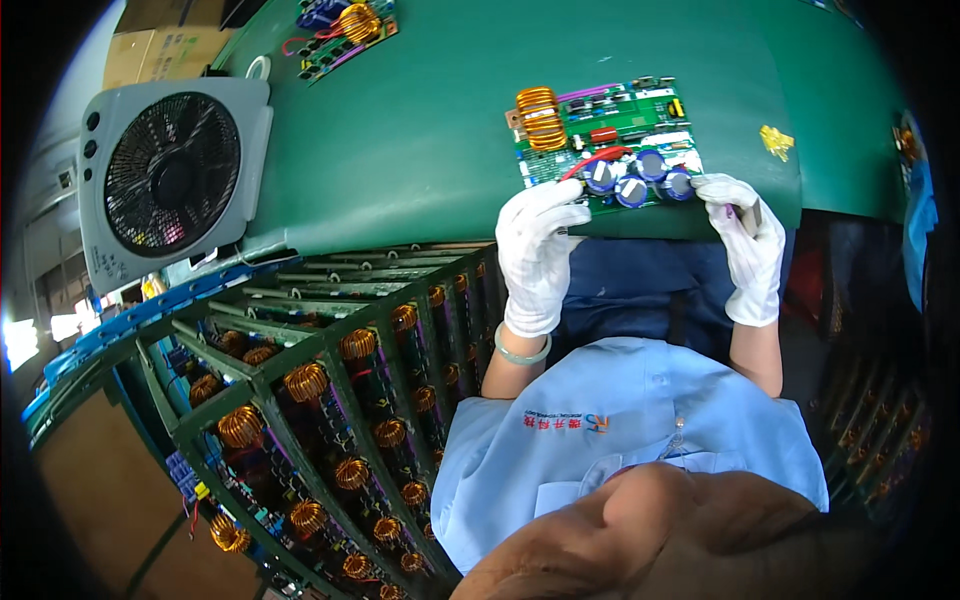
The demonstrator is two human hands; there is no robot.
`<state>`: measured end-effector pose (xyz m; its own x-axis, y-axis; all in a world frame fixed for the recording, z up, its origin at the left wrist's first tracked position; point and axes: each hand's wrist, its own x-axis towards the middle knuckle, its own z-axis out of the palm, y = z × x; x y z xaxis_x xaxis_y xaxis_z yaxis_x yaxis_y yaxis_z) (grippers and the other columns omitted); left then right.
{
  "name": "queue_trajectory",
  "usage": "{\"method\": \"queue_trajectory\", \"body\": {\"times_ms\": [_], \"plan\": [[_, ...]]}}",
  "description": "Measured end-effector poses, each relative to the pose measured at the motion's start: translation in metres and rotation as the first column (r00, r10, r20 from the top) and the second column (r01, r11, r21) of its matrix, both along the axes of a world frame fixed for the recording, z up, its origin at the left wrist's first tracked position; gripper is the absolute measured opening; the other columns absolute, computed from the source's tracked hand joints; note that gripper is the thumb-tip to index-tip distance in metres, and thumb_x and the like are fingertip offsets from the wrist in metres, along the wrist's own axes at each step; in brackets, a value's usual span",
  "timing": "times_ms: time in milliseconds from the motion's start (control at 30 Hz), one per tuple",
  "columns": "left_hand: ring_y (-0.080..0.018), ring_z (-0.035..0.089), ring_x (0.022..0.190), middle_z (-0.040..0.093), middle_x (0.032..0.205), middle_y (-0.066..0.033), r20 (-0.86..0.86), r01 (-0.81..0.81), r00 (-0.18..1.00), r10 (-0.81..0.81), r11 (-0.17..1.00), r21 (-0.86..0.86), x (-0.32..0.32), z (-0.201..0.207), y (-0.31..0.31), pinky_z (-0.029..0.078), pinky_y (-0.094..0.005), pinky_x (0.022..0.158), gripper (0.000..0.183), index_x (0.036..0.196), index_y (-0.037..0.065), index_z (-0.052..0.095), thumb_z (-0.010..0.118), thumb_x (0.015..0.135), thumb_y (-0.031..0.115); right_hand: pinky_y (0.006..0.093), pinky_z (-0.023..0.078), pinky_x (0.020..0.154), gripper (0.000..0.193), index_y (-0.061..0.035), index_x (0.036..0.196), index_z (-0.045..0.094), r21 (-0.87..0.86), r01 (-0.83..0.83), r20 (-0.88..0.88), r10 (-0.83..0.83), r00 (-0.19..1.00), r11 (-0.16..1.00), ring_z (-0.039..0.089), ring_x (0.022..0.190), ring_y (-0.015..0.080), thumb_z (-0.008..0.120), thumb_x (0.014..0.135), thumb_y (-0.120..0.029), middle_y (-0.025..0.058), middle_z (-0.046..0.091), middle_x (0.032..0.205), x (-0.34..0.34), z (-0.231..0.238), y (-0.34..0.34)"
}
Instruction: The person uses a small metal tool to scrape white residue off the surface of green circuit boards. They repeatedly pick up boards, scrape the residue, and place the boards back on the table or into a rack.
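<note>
A green circuit board (640, 120) lies at the near edge of the green bench top. On it are a copper-wound coil (541, 118), several blue capacitors (631, 190), a red wire (598, 162) and small parts. My left hand (535, 255), in a white glove, has its fingers closed at the board's near left corner. My right hand (745, 245), gloved too, pinches the near right corner. A bit of purple (732, 211) shows at its fingers; I cannot make out what it is. The fingertips under the board are hidden.
A grey box fan (172, 175) stands at the left. Another circuit board (345, 35) lies at the far left of the green bench (420, 120). Small yellow pieces (776, 142) lie at the right. Below left, a green rack (300, 360) holds several boards with coils.
</note>
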<state>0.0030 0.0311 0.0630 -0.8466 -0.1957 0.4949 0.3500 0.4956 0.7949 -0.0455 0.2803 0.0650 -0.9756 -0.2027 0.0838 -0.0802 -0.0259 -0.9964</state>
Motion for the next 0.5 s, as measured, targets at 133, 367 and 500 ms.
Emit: {"method": "queue_trajectory", "body": {"times_ms": [133,367,500], "plan": [[-0.0259,0.062,0.112,0.071,0.112,-0.0122,-0.003,0.015,1.0,-0.015,1.0,0.024,0.002,-0.002,0.001,0.051,-0.0353,0.095,0.016,0.093,0.001,0.07,0.067,0.077,-0.003,0.0262,0.047,0.093,0.016,0.0062,0.109,0.067,0.005,0.0,0.042,0.0,0.999,1.0,0.062,0.106,0.0164,0.057,0.098,0.001,0.0131,0.066,0.117,0.001,0.0,0.001],[-0.0274,0.065,0.107,0.072,0.108,-0.0107,-0.067,0.022,0.997,-0.024,0.999,-0.026,0.0,-0.009,-0.001,0.051,-0.0368,0.093,0.02,0.097,0.002,0.07,0.068,0.078,-0.004,0.0253,0.048,0.091,0.02,0.0056,0.11,0.067,-0.031,-0.001,0.062,0.003,0.998,1.0,0.062,0.1,0.014,0.054,0.096,0.008,0.0115,0.066,0.116,0.002,0.005,-0.001],[-0.0277,0.066,0.103,0.074,0.104,-0.0088,-0.099,-0.02,0.995,0.006,0.991,-0.134,0.001,-0.003,0.002,0.051,-0.0385,0.093,0.026,0.1,0.005,0.073,0.067,0.076,-0.004,0.0264,0.048,0.092,0.023,0.006,0.113,0.067,0.082,-0.054,-0.035,0.057,0.998,0.995,0.062,0.101,0.0142,0.055,0.094,0.01,0.0111,0.068,0.116,-0.006,0.013,0.001]]}}
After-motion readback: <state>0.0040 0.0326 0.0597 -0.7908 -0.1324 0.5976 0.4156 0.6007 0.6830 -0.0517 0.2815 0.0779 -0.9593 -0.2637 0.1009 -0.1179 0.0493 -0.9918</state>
